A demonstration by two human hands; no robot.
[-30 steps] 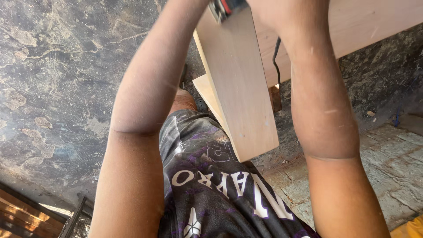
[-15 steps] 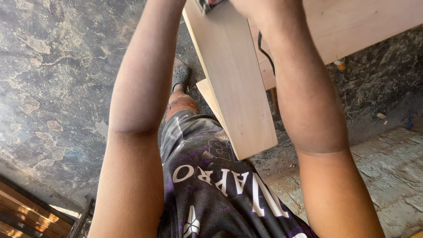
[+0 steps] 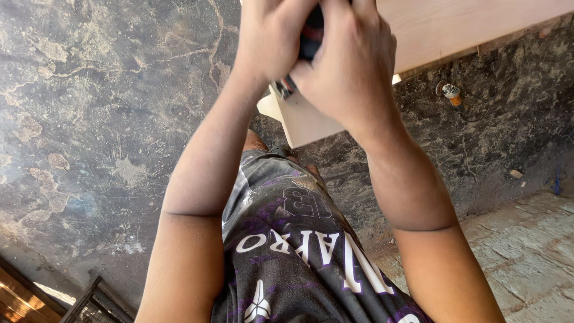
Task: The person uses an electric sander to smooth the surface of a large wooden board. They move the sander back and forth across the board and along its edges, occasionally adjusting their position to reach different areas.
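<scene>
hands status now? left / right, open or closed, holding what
Left hand: closed on a dark tool above the pale wooden board.
Right hand: closed on the same tool.

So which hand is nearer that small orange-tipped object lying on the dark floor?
Right. The right hand grips the dark tool on the side toward the orange-tipped object; the left hand is farther away.

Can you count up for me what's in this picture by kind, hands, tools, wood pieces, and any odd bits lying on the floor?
Hands: 2, the left hand and right hand, both wrapped round the tool
Tools: 1, a dark hand tool, mostly hidden
Pale wood panels: 2, a large panel and a lower board
Small bits on the floor: 2, an orange-tipped piece and a pale scrap
Total: 7
</scene>
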